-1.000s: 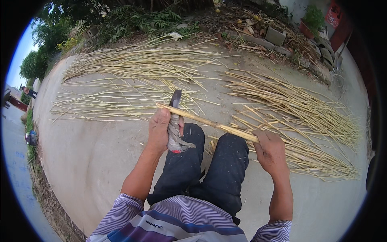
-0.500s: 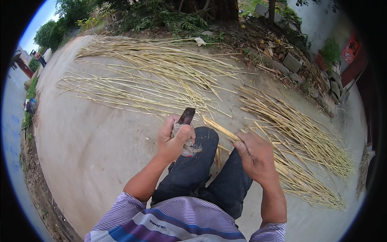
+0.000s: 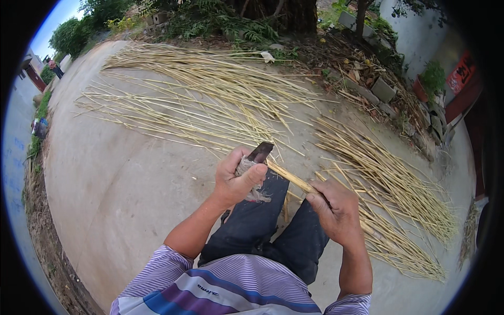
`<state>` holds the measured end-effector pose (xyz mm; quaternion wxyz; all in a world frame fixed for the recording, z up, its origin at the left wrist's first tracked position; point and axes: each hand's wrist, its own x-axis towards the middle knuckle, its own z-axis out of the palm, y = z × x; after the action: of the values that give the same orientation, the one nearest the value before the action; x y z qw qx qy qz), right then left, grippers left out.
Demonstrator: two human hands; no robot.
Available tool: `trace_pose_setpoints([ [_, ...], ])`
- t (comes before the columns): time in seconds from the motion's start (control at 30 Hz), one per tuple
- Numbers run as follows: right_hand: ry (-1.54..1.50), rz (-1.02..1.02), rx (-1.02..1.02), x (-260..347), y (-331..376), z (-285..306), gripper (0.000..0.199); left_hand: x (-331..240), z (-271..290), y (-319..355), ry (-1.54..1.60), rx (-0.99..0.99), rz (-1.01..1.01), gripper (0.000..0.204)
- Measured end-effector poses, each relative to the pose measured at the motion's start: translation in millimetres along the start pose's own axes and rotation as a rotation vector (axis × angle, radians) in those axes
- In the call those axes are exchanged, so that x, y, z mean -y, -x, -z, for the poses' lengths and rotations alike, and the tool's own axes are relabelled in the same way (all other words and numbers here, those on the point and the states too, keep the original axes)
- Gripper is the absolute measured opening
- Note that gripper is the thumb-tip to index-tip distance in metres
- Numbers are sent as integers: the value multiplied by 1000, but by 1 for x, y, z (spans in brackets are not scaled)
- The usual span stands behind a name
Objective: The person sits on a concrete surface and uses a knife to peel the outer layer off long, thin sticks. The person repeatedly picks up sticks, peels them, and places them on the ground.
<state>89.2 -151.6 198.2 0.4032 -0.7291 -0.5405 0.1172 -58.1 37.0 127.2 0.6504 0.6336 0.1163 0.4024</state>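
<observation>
A stalk (image 3: 291,178) lies slanting above the knees, its bare end pointing to 10 o'clock, its other visible part running to 4 o'clock into the right hand (image 3: 333,210). That hand's fingers are curled firmly round it, thumb pressed along the top, with no visible gap. How far the stalk runs past the hand I cannot clearly tell.

Just off the bare end, toward 10 o'clock, is a knife (image 3: 261,152) with a dark blade; I cannot tell whether blade and stalk touch. The left hand (image 3: 239,178), at 9 o'clock from the stalk, is wrapped round its handle, which is bound in grey cloth (image 3: 257,194), the blade sticking up past the thumb.

Below, at 6 o'clock, are dark trousers (image 3: 252,220), and at 7 o'clock a striped shirt (image 3: 226,286).

On the concrete (image 3: 131,184), one pile (image 3: 210,79) of stalks spreads at 11 o'clock, a thinner layer (image 3: 157,118) at 10, and a browner heap (image 3: 388,178) at 3.

Farther out stand a trunk (image 3: 294,18) at 12, a plant (image 3: 433,79) in a pot at 2 and a distant person (image 3: 55,68) at 10.
</observation>
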Motion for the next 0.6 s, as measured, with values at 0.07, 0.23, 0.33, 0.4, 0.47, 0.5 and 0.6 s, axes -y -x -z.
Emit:
trace_pose_setpoints([
  [0.07, -12, -8, -1, 2, 1, -2, 21, -2, 2, 1, -3, 1, 4, 30],
  [0.23, -3, 13, -10, 3, 0, -4, 21, 1, 4, 5, -20, -16, 0, 31],
  [0.33, -7, -4, -9, 5, 0, -4, 21, -1, 2, 5, -37, -17, -2, 31],
  [0.4, -24, -8, -13, 3, 1, -4, 21, -1, 2, 6, -22, -9, 9, 31],
  [0.47, -30, -6, -18, 2, 1, -4, 21, 0, 3, 6, -3, 4, 21, 32],
  [0.5, -29, -3, -22, 2, 1, -4, 21, 1, 3, 6, 7, 10, 27, 32],
  [0.6, -20, 37, -58, 0, 3, -9, 20, 0, -1, 11, -317, 142, 25, 37],
])
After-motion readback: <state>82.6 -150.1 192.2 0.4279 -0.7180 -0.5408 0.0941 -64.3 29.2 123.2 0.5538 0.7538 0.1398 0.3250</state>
